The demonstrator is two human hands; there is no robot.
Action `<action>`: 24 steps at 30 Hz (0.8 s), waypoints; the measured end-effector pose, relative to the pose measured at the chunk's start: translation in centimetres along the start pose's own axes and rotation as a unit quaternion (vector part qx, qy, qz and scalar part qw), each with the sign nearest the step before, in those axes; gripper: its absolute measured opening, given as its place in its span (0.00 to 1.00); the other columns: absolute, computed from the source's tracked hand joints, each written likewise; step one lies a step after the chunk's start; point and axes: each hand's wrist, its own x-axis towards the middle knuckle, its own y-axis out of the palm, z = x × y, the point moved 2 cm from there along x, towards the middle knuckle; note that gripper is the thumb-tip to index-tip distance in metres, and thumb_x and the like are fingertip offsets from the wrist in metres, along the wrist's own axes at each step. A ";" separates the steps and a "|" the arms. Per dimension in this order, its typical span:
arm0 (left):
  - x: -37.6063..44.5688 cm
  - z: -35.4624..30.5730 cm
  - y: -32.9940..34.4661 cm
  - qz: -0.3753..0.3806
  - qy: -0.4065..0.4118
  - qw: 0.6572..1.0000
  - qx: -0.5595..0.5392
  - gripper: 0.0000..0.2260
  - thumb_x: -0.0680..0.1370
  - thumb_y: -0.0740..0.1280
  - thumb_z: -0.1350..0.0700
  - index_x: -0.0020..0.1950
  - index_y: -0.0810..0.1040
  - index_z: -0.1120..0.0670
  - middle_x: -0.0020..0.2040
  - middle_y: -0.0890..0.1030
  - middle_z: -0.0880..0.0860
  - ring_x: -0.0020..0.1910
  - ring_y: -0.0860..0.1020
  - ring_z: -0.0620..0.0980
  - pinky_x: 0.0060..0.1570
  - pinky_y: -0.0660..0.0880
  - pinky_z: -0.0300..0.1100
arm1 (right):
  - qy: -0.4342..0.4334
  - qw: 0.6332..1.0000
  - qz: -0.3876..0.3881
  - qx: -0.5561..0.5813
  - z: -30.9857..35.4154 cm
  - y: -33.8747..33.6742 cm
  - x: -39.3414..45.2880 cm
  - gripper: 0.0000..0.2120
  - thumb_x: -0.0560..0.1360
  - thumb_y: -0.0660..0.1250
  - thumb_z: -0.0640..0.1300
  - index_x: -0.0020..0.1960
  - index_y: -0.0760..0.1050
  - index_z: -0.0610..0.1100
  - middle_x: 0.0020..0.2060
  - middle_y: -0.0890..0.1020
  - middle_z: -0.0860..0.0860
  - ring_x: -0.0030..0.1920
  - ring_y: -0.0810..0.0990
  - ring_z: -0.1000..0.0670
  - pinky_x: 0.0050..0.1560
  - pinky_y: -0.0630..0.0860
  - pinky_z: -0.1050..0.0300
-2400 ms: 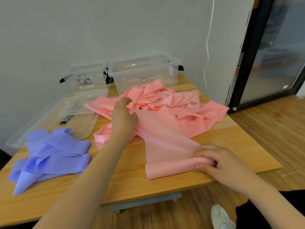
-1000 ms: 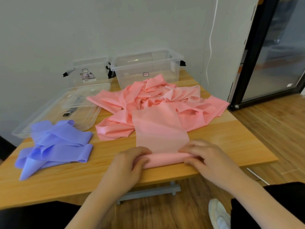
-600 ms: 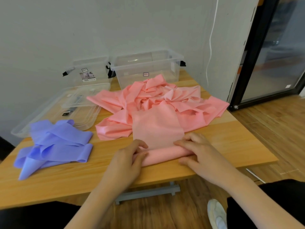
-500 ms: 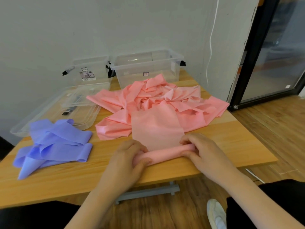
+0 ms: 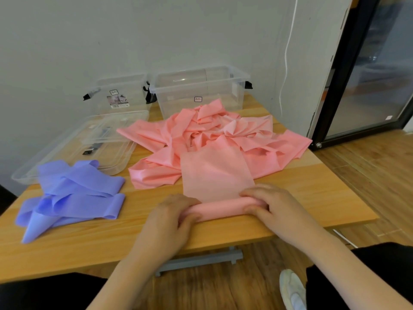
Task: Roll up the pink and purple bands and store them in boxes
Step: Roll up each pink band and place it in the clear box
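A long pink band (image 5: 214,171) lies crumpled over the middle of the wooden table (image 5: 312,198), with one flat stretch running toward me. Its near end is wound into a small roll (image 5: 220,208) close to the front edge. My left hand (image 5: 172,218) grips the roll's left end, fingers curled over it. My right hand (image 5: 274,204) grips the right end the same way. A purple band (image 5: 73,193) lies loosely folded at the left of the table. Two clear plastic boxes (image 5: 199,90) (image 5: 118,95) stand at the back against the wall.
Clear box lids (image 5: 73,151) lie flat at the back left, partly under the purple band. A black-framed glass door (image 5: 366,70) stands to the right. A white cable (image 5: 286,57) hangs down the wall. My shoe (image 5: 292,289) shows below the table edge.
My left hand left the pink pile and came to the roll's left end. Both hands have rolled the near end of the pink band away from me, and the roll has grown thicker.
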 end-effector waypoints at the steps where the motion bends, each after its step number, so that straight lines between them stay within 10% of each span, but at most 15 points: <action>1: 0.2 0.1 0.0 -0.014 -0.017 1.000 -0.012 0.12 0.74 0.64 0.49 0.55 0.79 0.49 0.47 0.76 0.41 0.45 0.72 0.38 0.46 0.66 0.24 | 0.011 1.000 -0.015 0.015 0.1 0.0 0.1 0.11 0.74 0.66 0.46 0.57 0.74 0.54 0.50 0.74 0.62 0.50 0.70 0.62 0.49 0.62 0.78; 5: 0.5 0.0 0.3 -0.033 -0.025 0.999 -0.003 0.09 0.76 0.65 0.53 0.55 0.75 0.47 0.48 0.77 0.46 0.45 0.76 0.45 0.43 0.66 0.26 | 0.018 0.998 -0.056 0.007 0.1 0.4 0.2 0.04 0.74 0.67 0.47 0.46 0.72 0.54 0.44 0.76 0.58 0.46 0.73 0.58 0.44 0.65 0.71; 13: 0.9 0.3 0.0 -0.041 -0.008 0.998 0.038 0.13 0.73 0.62 0.49 0.52 0.81 0.52 0.45 0.79 0.48 0.43 0.77 0.48 0.44 0.69 0.37 | -0.012 0.999 -0.027 -0.030 -0.2 0.4 0.6 0.19 0.71 0.70 0.46 0.61 0.75 0.49 0.49 0.72 0.60 0.51 0.66 0.63 0.53 0.59 0.79; 18: 1.2 0.4 -0.1 -0.046 -0.027 0.998 0.017 0.08 0.75 0.65 0.51 0.52 0.75 0.51 0.45 0.78 0.46 0.42 0.75 0.46 0.40 0.68 0.35 | 0.023 0.998 -0.061 0.018 0.2 0.1 0.9 0.06 0.73 0.68 0.44 0.46 0.72 0.52 0.39 0.76 0.58 0.40 0.72 0.62 0.41 0.67 0.71; 24: 1.6 1.1 0.0 -0.037 -0.031 0.998 0.045 0.14 0.73 0.65 0.47 0.52 0.80 0.53 0.47 0.79 0.49 0.47 0.75 0.48 0.46 0.65 0.36 | 0.011 0.999 -0.047 -0.021 -0.3 0.5 1.4 0.16 0.70 0.71 0.46 0.57 0.78 0.47 0.49 0.71 0.58 0.53 0.67 0.60 0.54 0.57 0.79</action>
